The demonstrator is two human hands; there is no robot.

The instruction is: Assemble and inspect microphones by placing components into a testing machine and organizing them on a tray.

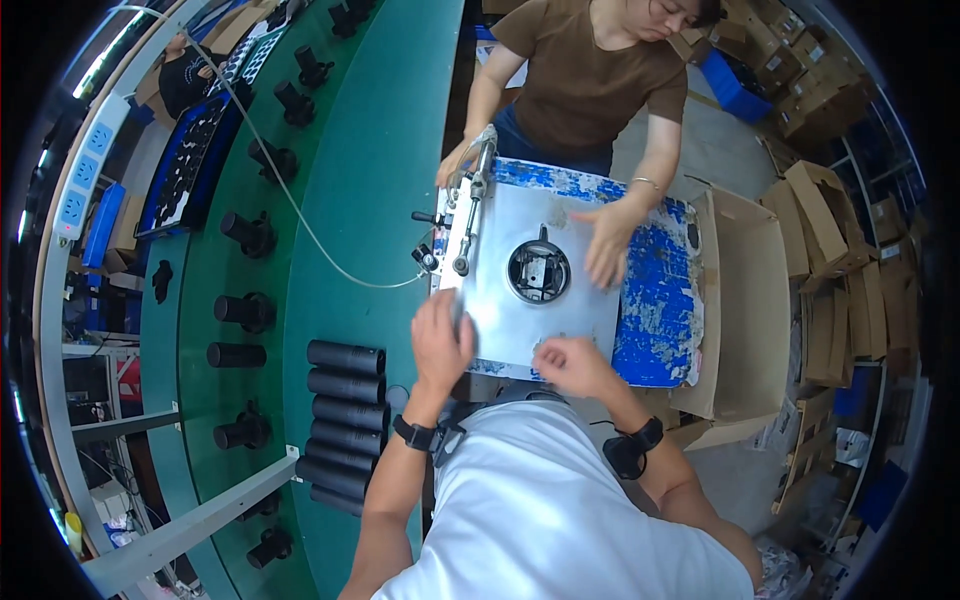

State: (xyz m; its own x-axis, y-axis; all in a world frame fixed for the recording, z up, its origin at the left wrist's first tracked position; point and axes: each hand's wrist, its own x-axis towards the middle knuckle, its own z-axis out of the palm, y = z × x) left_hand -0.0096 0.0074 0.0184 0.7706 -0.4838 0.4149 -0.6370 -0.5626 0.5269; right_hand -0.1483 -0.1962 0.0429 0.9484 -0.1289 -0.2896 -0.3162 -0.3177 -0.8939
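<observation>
A silver metal plate [505, 325] lies before me on a worn blue board [655, 320]. Set in its round opening is a black ring-shaped part [540, 272] with a pale piece inside. My left hand [438, 340] is at the plate's left edge, fingers outstretched and thumb apart, slightly blurred. Over the plate's near edge, my right hand [578, 366] has its fingers curled together; whatever they pinch, if anything, is hidden. Along the left side of the plate runs a slim metal cylinder [480, 185] with a rod, beside a black-handled clamp [430, 218].
Across from me a co-worker in brown [590, 80] reaches over the plate with one hand [612, 240]. Black tubes [346, 412] lie on the green bench [340, 250] at left, past which black fittings stand in a row. An open cardboard box [745, 300] is at right.
</observation>
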